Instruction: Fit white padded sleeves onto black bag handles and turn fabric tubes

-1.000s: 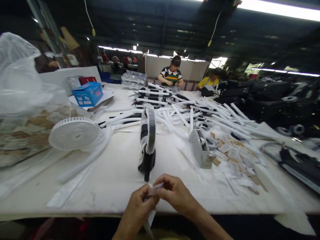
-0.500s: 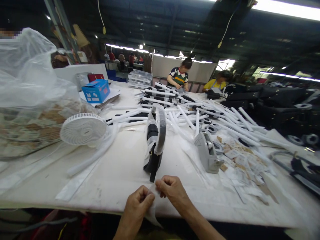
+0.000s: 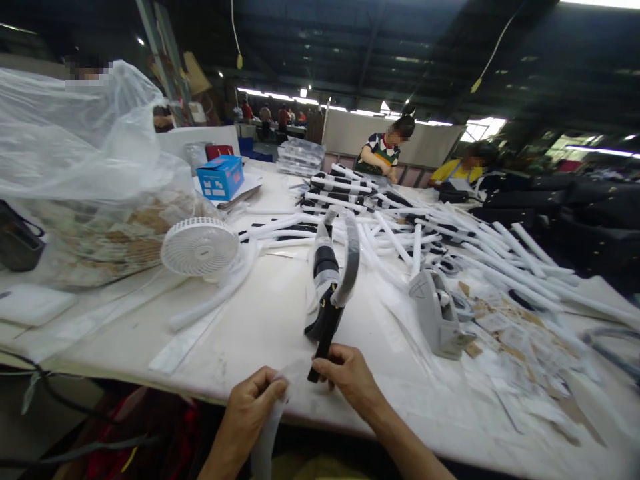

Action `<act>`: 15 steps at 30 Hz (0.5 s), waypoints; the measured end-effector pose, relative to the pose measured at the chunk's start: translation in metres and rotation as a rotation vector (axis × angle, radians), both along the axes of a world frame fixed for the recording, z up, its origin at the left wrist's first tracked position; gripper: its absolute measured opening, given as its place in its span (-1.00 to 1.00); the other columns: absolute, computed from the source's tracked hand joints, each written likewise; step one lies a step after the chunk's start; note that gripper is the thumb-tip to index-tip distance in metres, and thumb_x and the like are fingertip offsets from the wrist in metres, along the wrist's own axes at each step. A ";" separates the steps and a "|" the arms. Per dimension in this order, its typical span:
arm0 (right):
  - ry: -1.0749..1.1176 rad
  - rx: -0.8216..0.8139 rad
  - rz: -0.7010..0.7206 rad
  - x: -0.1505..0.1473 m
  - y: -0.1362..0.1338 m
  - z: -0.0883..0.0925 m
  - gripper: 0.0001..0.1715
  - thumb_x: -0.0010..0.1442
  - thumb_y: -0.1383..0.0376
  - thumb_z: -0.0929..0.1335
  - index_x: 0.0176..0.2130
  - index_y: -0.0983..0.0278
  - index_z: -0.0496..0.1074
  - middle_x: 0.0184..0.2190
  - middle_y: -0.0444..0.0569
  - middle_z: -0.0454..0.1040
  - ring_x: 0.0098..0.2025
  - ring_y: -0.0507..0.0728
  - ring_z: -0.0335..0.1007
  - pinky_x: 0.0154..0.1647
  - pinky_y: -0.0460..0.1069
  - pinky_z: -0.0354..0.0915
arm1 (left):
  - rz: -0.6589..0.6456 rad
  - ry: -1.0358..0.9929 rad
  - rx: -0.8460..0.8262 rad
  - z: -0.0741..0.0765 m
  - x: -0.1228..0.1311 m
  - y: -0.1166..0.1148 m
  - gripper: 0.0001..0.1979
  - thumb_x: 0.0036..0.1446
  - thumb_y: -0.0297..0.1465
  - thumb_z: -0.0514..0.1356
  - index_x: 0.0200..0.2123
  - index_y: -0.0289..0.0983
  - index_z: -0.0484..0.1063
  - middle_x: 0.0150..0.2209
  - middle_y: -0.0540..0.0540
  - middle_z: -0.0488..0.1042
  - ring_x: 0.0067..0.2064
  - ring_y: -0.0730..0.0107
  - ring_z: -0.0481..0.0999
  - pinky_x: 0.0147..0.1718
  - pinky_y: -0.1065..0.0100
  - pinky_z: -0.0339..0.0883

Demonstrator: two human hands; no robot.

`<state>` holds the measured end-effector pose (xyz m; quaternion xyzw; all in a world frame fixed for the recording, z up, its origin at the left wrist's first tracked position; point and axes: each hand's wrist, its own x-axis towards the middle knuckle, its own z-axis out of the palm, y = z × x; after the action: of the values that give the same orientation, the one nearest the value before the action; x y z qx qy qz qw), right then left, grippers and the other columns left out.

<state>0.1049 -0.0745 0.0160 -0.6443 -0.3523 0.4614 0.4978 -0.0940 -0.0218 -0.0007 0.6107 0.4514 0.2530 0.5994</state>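
At the near edge of the white table (image 3: 260, 320) my left hand (image 3: 253, 403) is closed on a translucent white plastic strip (image 3: 273, 417) that hangs down below the table edge. My right hand (image 3: 350, 377) is closed close beside it, its fingers at the lower end of a black strap (image 3: 327, 313). That black strap, partly wrapped in white, arches up from the table right in front of my hands.
A grey tape dispenser (image 3: 437, 313) and several scattered paper tags (image 3: 500, 327) lie to the right. A small white fan (image 3: 200, 247), a big clear bag (image 3: 90, 173) and a blue box (image 3: 220, 177) sit left. Wrapped straps (image 3: 400, 227) pile up behind. Two people work at the far end.
The view has swung left. My hands have drawn apart: the left now holds the plastic strip lower, and the right has moved up to the end of the black strap.
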 end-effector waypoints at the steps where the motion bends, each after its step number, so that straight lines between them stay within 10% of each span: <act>1: 0.104 0.004 0.031 -0.004 -0.003 0.006 -0.70 -0.07 0.16 0.49 -0.49 0.37 0.48 -0.61 -0.09 0.47 -0.59 0.04 0.32 -0.56 -0.07 0.25 | -0.013 0.026 0.020 -0.001 -0.003 0.000 -0.64 0.02 -0.08 0.17 -0.54 -0.26 0.38 -0.61 0.10 0.21 -0.52 0.46 0.15 -0.50 0.45 0.07; 7: 0.549 0.080 0.076 -0.019 -0.018 0.036 -0.57 -0.10 0.15 0.56 -0.34 0.41 0.49 -0.54 0.01 0.54 -0.55 0.05 0.45 -0.48 -0.05 0.40 | -0.142 0.091 0.105 -0.010 -0.016 -0.001 -0.72 0.03 -0.19 0.09 -0.57 -0.26 0.32 -0.57 0.07 0.19 -0.48 0.44 0.16 -0.49 0.43 0.05; 15: 0.597 0.101 0.007 -0.026 -0.016 0.035 -0.58 -0.10 0.20 0.58 -0.32 0.40 0.49 -0.46 0.03 0.57 -0.51 0.05 0.49 -0.43 -0.05 0.45 | -0.338 0.038 0.309 -0.013 -0.026 -0.008 -0.62 0.17 -0.17 0.04 -0.61 -0.26 0.22 -0.59 0.06 0.17 -0.51 0.48 0.17 -0.50 0.44 0.00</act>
<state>0.0788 -0.0902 0.0510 -0.4537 -0.2149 0.6140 0.6091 -0.1202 -0.0301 -0.0136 0.7668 0.3099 0.2038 0.5238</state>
